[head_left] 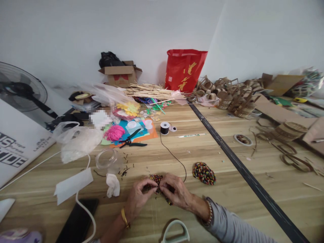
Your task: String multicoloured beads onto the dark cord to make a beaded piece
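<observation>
the tips of the left hand [138, 193] and the right hand [178, 191] are being held nearly in contact, thumb and forefinger of each being pinched together on a small item [158, 186] that cannot be identified at this scale. directly below, loose beads [156, 177] are being partly covered by the hands. a dark cord [180, 163] is being led in a slack curve from a spool [164, 129] to the right hand, where its end is being hidden. a coil of strung beads [204, 173] is being left just beside that hand on the worktop [146, 158].

caution: beads could be scattered if the pile is being brushed by a wrist; the small item could be dropped if the pinch is being relaxed; the spool could be toppled if the cord is being pulled sharply.

farther out, brown rounded pieces are being held in a shallow dish [250, 142]. the contents of a clear round container [107, 159] cannot be determined. at the rear, a black bag [110, 60] is being carried in a carton [120, 76], and the contents of a red bag [184, 67] are being concealed by its sides.
</observation>
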`<state>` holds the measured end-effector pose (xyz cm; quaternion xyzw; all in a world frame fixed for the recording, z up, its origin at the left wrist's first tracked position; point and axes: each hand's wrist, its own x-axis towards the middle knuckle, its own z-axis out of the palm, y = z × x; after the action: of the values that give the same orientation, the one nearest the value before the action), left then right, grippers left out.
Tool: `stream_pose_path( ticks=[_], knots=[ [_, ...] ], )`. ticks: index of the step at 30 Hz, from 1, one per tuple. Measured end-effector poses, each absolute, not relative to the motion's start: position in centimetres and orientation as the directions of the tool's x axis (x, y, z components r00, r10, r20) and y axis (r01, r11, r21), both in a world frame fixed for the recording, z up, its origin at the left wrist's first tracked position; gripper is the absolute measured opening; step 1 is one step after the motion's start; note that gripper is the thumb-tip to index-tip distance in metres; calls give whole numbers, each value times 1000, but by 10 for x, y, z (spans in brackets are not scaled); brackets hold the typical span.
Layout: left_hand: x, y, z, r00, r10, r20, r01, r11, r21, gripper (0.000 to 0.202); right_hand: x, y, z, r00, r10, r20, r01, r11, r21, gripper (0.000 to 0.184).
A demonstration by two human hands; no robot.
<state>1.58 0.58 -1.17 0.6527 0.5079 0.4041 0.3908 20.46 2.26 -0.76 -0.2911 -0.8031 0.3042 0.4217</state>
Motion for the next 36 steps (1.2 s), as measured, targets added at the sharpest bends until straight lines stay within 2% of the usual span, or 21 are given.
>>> stream_pose_path(
  ticks=[17, 26, 36],
  knots=[
    [17, 5, -10, 149, 980, 131, 353, -176, 919, 6, 205, 22, -6, -494, 720, 488, 213, 644, -735, 18],
    [18, 5, -5, 179, 968, 174, 391, -232, 890, 7, 205, 23, -8, -498, 713, 493, 211, 651, -729, 20],
    [19, 5, -7, 159, 972, 171, 404, -222, 887, 7, 205, 22, -15, -458, 731, 506, 228, 646, -728, 10]
  ],
)
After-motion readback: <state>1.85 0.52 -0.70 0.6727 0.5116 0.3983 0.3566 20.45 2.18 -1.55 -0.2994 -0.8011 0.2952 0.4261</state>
